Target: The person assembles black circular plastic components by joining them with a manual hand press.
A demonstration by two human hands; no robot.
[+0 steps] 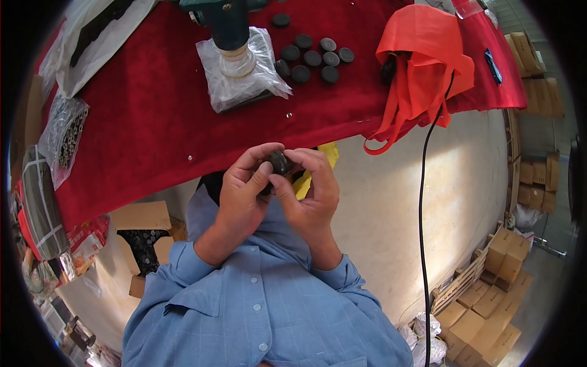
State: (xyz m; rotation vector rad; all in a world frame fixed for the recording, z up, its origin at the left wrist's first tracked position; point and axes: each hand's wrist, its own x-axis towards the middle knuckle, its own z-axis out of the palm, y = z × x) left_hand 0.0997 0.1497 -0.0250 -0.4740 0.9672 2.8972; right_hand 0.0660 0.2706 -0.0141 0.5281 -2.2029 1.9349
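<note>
Just in front of the table edge, my left hand (239, 192) and my right hand (313, 194) pinch a small black round part (280, 163) between their fingertips. Fingers cover much of the part, so its full shape is hidden. Several black discs (312, 59) of similar look lie on the red cloth beyond my hands. To their left stands a dark green press-like tool (227, 24), its light-coloured lower end resting over a base wrapped in transparent plastic (214, 76).
The red-covered table (147, 122) spans the far side. A bright red fabric bag (422, 46) and a black cable (422, 202) are at right. An open carton (143, 217) of black parts stands at lower left. Cardboard boxes (483, 315) are stacked at right.
</note>
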